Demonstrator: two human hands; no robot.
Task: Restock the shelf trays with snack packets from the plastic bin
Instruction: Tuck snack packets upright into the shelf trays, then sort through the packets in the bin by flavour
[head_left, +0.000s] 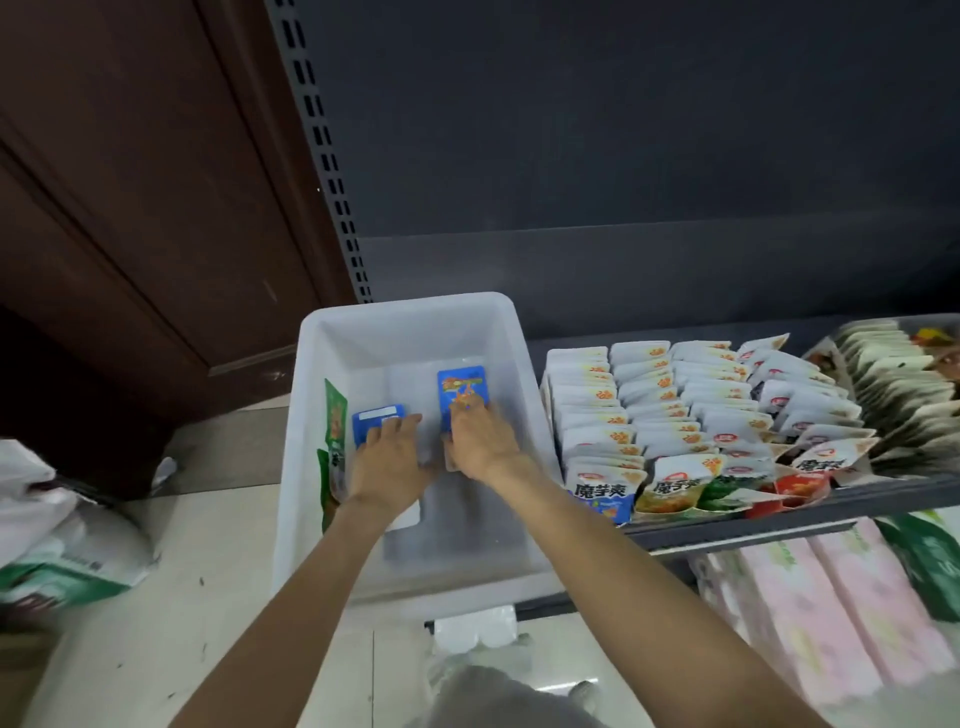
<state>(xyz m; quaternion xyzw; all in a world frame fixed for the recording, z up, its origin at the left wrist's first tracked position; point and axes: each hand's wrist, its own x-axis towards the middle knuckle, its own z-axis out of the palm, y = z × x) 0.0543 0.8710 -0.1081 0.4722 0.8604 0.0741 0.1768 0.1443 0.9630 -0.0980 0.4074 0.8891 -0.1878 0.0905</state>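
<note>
Touching two blue packets (462, 392) (one each): both hands (434, 457).

Left hand (387, 457), right hand (475, 441) outstretched

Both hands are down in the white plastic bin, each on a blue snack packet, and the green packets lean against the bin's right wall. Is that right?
One detail is off. The head view shows the green packets leaning against the left wall of the white plastic bin, not the right. The rest stands: the left hand and the right hand are each on a blue snack packet in the bin.
</note>
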